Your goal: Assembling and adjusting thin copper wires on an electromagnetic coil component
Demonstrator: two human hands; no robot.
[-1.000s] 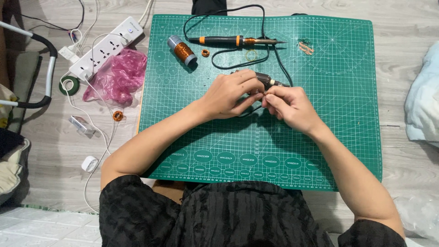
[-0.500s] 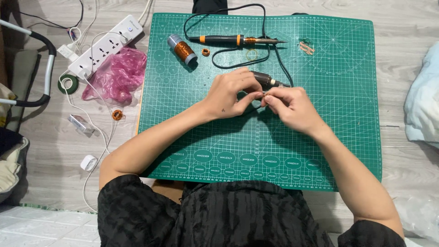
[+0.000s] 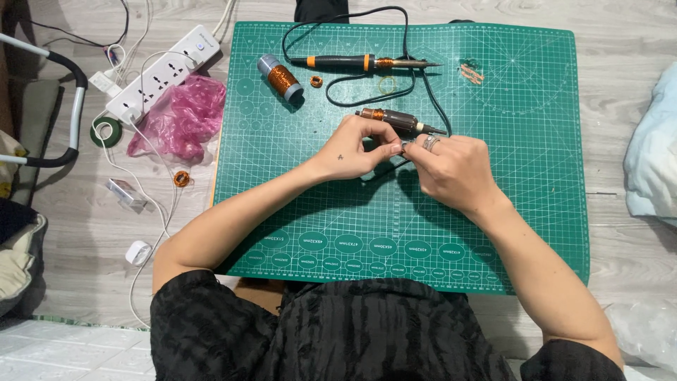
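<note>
My left hand [image 3: 355, 149] and my right hand [image 3: 451, 169] meet over the middle of a green cutting mat [image 3: 536, 183], fingertips pinched together on a very small part that the fingers mostly hide. Just behind the fingers lies a small motor armature [image 3: 396, 119] with copper windings and a thin shaft. A ring sits on one finger of my right hand. Farther back on the mat rests a black and orange soldering iron [image 3: 367, 63] with its black cord looping down. A spool of copper wire [image 3: 281, 78] lies at the mat's back left.
A white power strip [image 3: 156, 70], a crumpled pink plastic bag [image 3: 182, 118], a roll of dark tape [image 3: 106, 132] and white cables lie on the wooden floor to the left. Small copper coils [image 3: 183, 178] are scattered about. Pale cloth [image 3: 652, 155] sits at the right edge.
Both hands have stayed in the same spot over the mat, with only slight finger movement at the pinched part.
</note>
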